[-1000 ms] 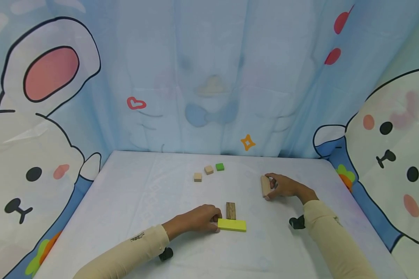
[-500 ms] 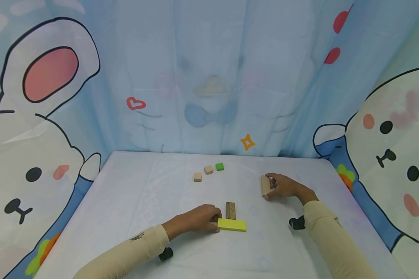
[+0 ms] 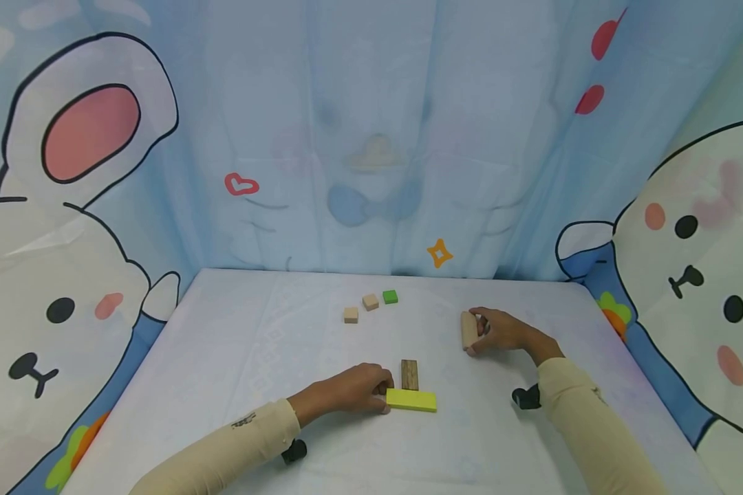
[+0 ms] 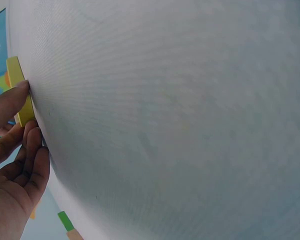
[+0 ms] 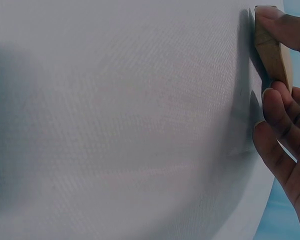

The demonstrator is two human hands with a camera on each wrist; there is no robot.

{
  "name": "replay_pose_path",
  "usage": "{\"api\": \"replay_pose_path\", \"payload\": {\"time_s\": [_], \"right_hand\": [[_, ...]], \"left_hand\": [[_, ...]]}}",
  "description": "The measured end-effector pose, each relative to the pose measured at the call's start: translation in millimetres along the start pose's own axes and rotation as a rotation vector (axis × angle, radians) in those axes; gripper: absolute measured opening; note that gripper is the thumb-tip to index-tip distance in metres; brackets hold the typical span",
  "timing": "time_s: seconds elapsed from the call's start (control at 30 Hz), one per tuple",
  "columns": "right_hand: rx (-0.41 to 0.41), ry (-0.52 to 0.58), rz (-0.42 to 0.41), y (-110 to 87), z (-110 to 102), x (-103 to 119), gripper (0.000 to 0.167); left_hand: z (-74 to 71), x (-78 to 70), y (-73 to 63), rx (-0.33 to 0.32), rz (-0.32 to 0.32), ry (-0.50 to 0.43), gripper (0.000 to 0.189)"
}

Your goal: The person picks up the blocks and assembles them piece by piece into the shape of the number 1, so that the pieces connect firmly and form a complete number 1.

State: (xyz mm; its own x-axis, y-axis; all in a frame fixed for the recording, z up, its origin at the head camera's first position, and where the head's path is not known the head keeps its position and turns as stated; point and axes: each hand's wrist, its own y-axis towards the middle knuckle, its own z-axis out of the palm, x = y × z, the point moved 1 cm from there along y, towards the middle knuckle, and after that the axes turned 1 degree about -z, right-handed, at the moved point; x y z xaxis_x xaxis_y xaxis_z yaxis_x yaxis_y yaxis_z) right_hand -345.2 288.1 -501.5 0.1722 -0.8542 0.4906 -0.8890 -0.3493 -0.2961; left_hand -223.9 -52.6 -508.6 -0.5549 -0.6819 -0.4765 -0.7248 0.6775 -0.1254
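My left hand (image 3: 354, 388) pinches the left end of a flat yellow block (image 3: 411, 400) lying on the white table. In the left wrist view the thumb presses one face of the yellow block (image 4: 26, 111), with fingers at its end. A short dark-grained wooden block (image 3: 409, 375) lies just behind it, pointing away from me. Farther right, my right hand (image 3: 506, 331) grips a pale wooden block (image 3: 469, 331) by its two ends, thumb at the near end. The right wrist view shows this wooden block (image 5: 269, 52) between thumb and fingers, close to the tabletop.
Toward the back of the table (image 3: 272, 302) lie two small pale wooden cubes (image 3: 350, 315) and a small green block (image 3: 390, 296). A blue cartoon-printed curtain (image 3: 371, 103) hangs behind the table's far edge.
The pale wooden block in my right hand has shifted very slightly left. My left hand and the yellow block have stayed in place.
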Motion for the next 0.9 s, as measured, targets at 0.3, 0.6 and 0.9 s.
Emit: {"api": "replay_pose_path", "payload": {"time_s": [0.3, 0.6, 0.9], "right_hand": [[-0.002, 0.002, -0.010, 1.0, -1, 5, 0.106], [0.000, -0.003, -0.052, -4.9, -3, 20, 0.103], [0.006, -0.003, -0.032, -1.9, 1, 23, 0.105]], "left_hand": [[-2.0, -0.2, 0.3, -0.002, 0.007, 0.000, 0.029], [-2.5, -1.3, 0.1, 0.001, 0.000, -0.002, 0.030], [-0.8, -0.2, 0.3, 0.006, -0.004, -0.010, 0.030]]}}
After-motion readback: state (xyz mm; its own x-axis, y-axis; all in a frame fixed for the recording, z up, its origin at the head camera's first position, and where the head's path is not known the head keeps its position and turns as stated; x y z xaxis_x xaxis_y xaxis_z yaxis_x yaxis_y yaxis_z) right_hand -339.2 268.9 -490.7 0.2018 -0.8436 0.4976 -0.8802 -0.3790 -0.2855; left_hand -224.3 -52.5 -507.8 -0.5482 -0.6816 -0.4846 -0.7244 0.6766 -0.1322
